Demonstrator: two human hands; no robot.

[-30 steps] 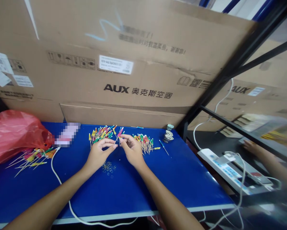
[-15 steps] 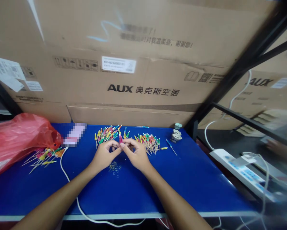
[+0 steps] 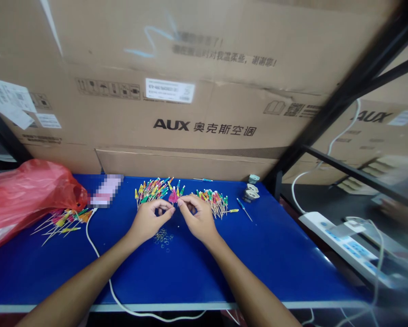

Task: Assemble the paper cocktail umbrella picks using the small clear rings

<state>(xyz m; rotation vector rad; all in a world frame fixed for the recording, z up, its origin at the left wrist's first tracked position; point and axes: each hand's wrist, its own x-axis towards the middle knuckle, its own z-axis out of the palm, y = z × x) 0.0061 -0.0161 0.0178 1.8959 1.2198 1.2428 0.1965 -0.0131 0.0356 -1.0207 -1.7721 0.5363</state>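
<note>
A pink paper cocktail umbrella [image 3: 173,196] stands upright between my hands, its canopy partly spread. My left hand [image 3: 152,220] pinches its stick below the canopy between thumb and index finger. My right hand [image 3: 199,218] is closed, thumb and index fingertip at the canopy's right edge. Just behind the left hand lies a pile of folded cocktail umbrellas [image 3: 152,188] in several colours. Another bunch of folded umbrellas [image 3: 214,202] rests beyond the right hand. Small clear rings [image 3: 163,238] are scattered on the blue table [image 3: 190,277] below my hands.
A red plastic bag [image 3: 30,195] sits at the left, with more umbrellas [image 3: 62,222] by it. A white cable [image 3: 113,290] crosses the table. Small pale green objects [image 3: 252,193] and a blue-handled tool [image 3: 243,208] lie right. Behind stands a large cardboard box [image 3: 204,104].
The pink umbrella's canopy has spread from a narrow fold to a wider cone. My right hand has shifted slightly right and up, away from the left fingertips.
</note>
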